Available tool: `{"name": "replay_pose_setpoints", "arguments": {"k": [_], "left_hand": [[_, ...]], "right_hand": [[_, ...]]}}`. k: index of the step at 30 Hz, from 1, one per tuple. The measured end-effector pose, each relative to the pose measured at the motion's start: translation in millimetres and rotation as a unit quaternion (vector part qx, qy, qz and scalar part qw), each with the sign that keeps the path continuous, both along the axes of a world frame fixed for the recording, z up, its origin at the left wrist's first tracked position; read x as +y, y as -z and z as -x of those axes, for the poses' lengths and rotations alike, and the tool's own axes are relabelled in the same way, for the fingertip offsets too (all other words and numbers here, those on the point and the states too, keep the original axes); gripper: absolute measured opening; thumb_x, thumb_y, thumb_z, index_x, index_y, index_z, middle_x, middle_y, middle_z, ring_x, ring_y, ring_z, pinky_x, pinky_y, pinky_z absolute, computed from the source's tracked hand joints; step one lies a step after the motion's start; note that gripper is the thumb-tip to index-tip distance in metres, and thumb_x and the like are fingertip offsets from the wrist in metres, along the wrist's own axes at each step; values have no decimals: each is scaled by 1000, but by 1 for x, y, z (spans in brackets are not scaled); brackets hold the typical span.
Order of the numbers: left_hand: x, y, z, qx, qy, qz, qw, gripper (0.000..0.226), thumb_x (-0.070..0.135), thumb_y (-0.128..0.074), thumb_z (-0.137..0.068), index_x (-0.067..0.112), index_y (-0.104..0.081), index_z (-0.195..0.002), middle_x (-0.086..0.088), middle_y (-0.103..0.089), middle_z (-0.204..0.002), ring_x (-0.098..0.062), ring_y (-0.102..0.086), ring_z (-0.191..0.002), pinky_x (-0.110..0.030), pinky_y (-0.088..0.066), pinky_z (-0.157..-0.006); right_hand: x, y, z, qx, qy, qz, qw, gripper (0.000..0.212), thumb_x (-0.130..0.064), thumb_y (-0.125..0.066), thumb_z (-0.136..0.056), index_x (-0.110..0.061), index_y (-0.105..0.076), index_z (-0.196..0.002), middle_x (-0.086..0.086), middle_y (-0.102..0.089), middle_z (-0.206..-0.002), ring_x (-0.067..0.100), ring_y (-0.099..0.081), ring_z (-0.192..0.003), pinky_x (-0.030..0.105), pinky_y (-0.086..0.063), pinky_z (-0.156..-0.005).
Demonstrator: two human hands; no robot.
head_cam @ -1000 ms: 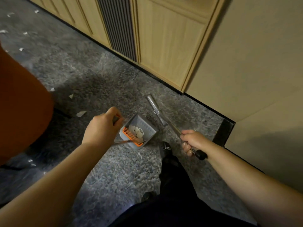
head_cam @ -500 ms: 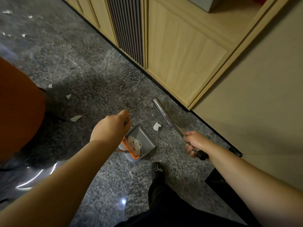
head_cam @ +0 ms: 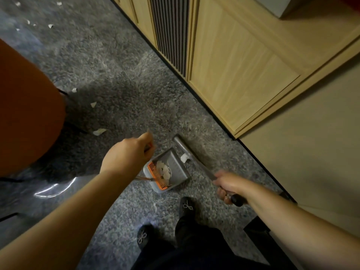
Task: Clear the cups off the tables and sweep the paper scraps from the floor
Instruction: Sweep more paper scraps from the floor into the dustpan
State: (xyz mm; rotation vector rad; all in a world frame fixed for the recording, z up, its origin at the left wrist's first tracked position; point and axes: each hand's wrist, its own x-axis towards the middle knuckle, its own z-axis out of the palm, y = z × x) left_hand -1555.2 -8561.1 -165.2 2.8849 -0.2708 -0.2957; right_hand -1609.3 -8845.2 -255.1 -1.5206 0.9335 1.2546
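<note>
Dim, warm indoor light, a curved glare streak on the floor (head_cam: 52, 189) at left, motion-blurred hands, and wide-angle bending at the edges.

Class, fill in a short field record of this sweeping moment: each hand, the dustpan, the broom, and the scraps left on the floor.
left hand: grips dustpan handle
right hand: grips broom handle
dustpan: on carpet, holds white scraps
broom: head at dustpan mouth, pushing one scrap
loose scraps: several on carpet near orange chair
</note>
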Motion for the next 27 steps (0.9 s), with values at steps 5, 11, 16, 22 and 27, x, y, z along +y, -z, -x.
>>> {"name": "replay_pose_setpoints", "arguments": {"k": [5,11,16,22,27], "left_hand": [[9,-2,15,-6,2,6,1000,16,34,-59,-92,26,-48,-85,8,-44,-57,-18,-52,-50,-28,-40,-41],[43,-13,32,9,-84,28,996,17,36,-60,-93,24,-50,-86,3,-54,-65,-21,-54,-58,-37,-50,-50],[90,-30,54,3,-152,41,988,15,32,-63,-91,22,-52,-88,2,-58,-67,-17,-55,-58,-36,-49,-49],[155,-45,87,2,-236,69,969,14,28,-66,-91,23,-53,-89,1,-61,-68,-16,-56,-54,-37,-52,-49],[220,-54,127,-13,-298,43,953,22,29,-69,-88,29,-48,-82,8,-54,-61,-12,-51,-50,-26,-37,-43]], "right_hand": [[16,-13,3,2,-24,-40,999,39,-11,-39,-100,-23,-37,-137,4,-45,-66,5,-39,-36,16,-32,-36],[45,-37,-4,0,-36,-87,996,44,-10,-36,-102,-24,-31,-143,0,-40,-54,4,-35,-34,13,-28,-33],[84,-52,-9,-43,-78,-73,993,48,-11,-37,-101,-25,-26,-146,2,-38,-58,4,-35,-33,13,-28,-34],[147,-51,-15,-67,-76,-63,993,45,-13,-39,-101,-28,-30,-143,3,-39,-59,5,-34,-31,12,-29,-35],[200,-40,-19,-70,-75,-54,993,42,-13,-37,-102,-28,-32,-142,4,-38,-61,6,-33,-30,11,-29,-37]]}}
